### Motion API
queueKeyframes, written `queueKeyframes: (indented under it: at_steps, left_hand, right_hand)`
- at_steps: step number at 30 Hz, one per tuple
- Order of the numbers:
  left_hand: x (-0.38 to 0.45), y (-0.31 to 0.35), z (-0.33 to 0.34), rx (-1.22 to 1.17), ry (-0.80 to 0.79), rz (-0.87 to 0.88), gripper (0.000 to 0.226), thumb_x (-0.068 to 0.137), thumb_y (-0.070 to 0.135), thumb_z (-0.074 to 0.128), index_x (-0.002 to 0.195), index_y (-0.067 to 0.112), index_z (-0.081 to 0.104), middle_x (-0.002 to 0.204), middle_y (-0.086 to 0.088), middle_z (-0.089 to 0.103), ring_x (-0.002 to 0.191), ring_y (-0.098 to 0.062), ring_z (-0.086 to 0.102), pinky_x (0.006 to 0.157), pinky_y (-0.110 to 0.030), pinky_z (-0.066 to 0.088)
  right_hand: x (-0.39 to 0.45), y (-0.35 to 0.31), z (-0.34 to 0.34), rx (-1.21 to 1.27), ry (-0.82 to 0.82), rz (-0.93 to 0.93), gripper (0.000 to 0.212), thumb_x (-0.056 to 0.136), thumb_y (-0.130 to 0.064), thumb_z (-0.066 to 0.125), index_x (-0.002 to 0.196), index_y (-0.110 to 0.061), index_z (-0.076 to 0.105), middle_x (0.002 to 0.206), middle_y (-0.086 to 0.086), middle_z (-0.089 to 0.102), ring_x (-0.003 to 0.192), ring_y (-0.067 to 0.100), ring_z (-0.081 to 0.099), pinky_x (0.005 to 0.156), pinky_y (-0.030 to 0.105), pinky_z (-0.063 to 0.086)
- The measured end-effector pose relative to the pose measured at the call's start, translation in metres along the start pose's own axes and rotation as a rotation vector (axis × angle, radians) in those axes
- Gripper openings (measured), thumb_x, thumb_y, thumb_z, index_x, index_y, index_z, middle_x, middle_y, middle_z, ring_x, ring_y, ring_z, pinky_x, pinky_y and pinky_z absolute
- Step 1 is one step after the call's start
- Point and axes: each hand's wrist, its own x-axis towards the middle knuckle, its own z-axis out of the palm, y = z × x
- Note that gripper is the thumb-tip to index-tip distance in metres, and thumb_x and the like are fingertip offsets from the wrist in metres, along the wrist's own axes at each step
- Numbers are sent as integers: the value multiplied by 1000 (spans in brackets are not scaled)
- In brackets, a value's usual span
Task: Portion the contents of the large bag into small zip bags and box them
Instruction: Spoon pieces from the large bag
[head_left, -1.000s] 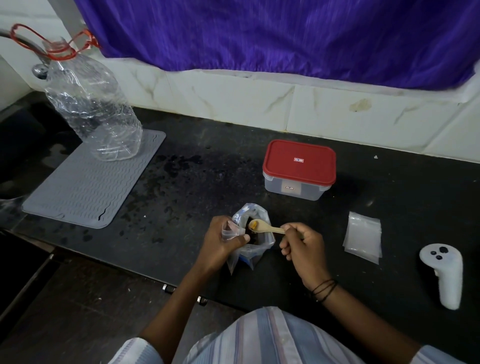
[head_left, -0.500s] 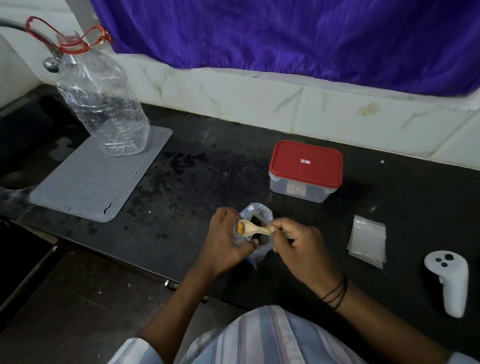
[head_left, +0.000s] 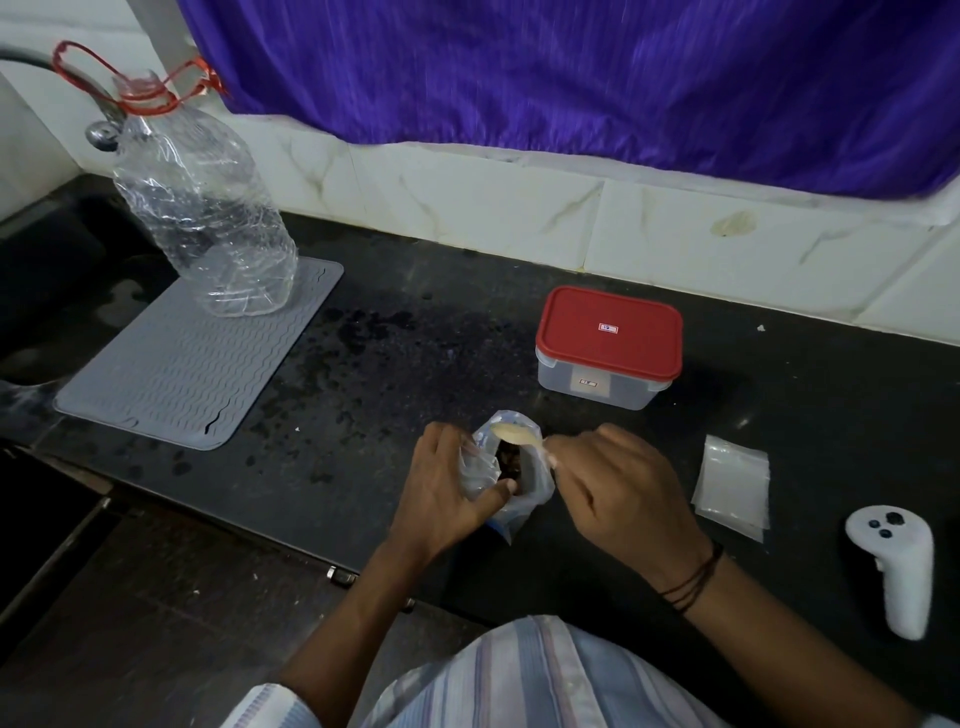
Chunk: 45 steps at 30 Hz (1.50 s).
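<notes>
Your left hand (head_left: 441, 486) grips large bag (head_left: 511, 475) on worktop (head_left: 395, 374); right hand (head_left: 618, 491) fingers pinch spoon (head_left: 517, 433) over bag mouth.

Left hand (head_left: 447, 483) curled round bag mouth (head_left: 511, 470), thumb pinching plastic. Right hand (head_left: 618, 493) knuckles up, pinching spoon (head_left: 519, 434) handle. Forearms angled inward.

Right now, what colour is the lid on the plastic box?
Red, on the clear rectangular plastic box's lid, shown in the head view.
</notes>
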Motion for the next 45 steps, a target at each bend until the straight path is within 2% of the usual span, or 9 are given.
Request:
queueKeyframes:
  at_steps: [4, 9, 15, 18, 22, 28, 33, 39, 45]
  left_hand:
    - [-3, 4, -3, -68, 45, -49, 49, 71, 59, 74, 93, 24, 47, 92, 8, 49, 83, -5, 51, 67, -14, 38]
    - [-6, 13, -7, -103, 58, -58, 53, 70, 52, 84, 92, 26, 44, 86, 10, 54, 78, -1, 56, 63, -10, 40]
    - [-2, 34, -9, -120, 30, -30, 62, 64, 66, 79, 96, 32, 38, 88, 13, 52, 80, 3, 56, 62, -8, 41]
    - [0, 55, -9, -154, 0, 2, 60, 63, 71, 75, 94, 44, 31, 91, 14, 54, 82, 6, 57, 62, -6, 40]
    - [5, 76, -6, -172, -45, 52, 57, 68, 54, 74, 102, 58, 28, 94, 19, 50, 87, 8, 56, 64, -5, 40]
    - [6, 85, 4, -342, -154, -3, 61, 70, 56, 75, 111, 30, 40, 107, 8, 58, 93, -6, 63, 67, -19, 52]
    - [11, 103, 18, -571, -180, -6, 13, 99, 31, 57, 101, 20, 62, 91, 7, 68, 82, -10, 66, 69, -24, 53]
    - [32, 125, 47, -663, -270, -116, 23, 101, 26, 56, 92, 7, 65, 80, -9, 67, 73, -21, 62, 70, -38, 52]
    - [65, 125, 91, -495, -325, -253, 19, 98, 19, 57, 81, 14, 61, 76, -2, 65, 72, -14, 62, 72, -37, 52]
  right_hand:
    - [-9, 11, 21, 98, -174, 319, 19, 98, -29, 44, 98, -21, 61, 78, -6, 58, 68, 8, 51, 54, 29, 50]
    - [-17, 18, 52, 174, -453, 373, 22, 98, -31, 46, 115, -27, 59, 106, -6, 55, 94, 12, 50, 76, 32, 50]
    - [-15, 13, 28, 268, -127, 316, 41, 94, -50, 48, 121, -22, 61, 117, -5, 53, 106, 10, 50, 88, 34, 47]
    - [-10, -1, 11, 450, -138, 263, 48, 89, -53, 56, 127, -24, 54, 119, -11, 55, 109, 3, 52, 92, 26, 46]
    - [-11, -14, 5, 566, -23, 371, 38, 87, -43, 60, 123, -33, 51, 108, -27, 54, 102, -1, 59, 83, 18, 51]
    - [-18, -6, -4, 839, 240, 691, 15, 95, -14, 59, 99, -27, 64, 93, -15, 66, 88, 10, 66, 72, 25, 56]
    - [-30, 5, -12, 787, 205, 752, 16, 96, -15, 54, 97, -29, 61, 97, -17, 63, 93, 5, 63, 75, 21, 54]
    - [-37, 27, -13, 617, 390, 845, 18, 96, -10, 56, 100, -26, 64, 93, -11, 66, 86, 3, 63, 72, 17, 51]
    - [-50, 75, 6, 524, 294, 985, 12, 99, -17, 51, 104, -24, 60, 92, -9, 64, 81, 8, 62, 67, 26, 51]
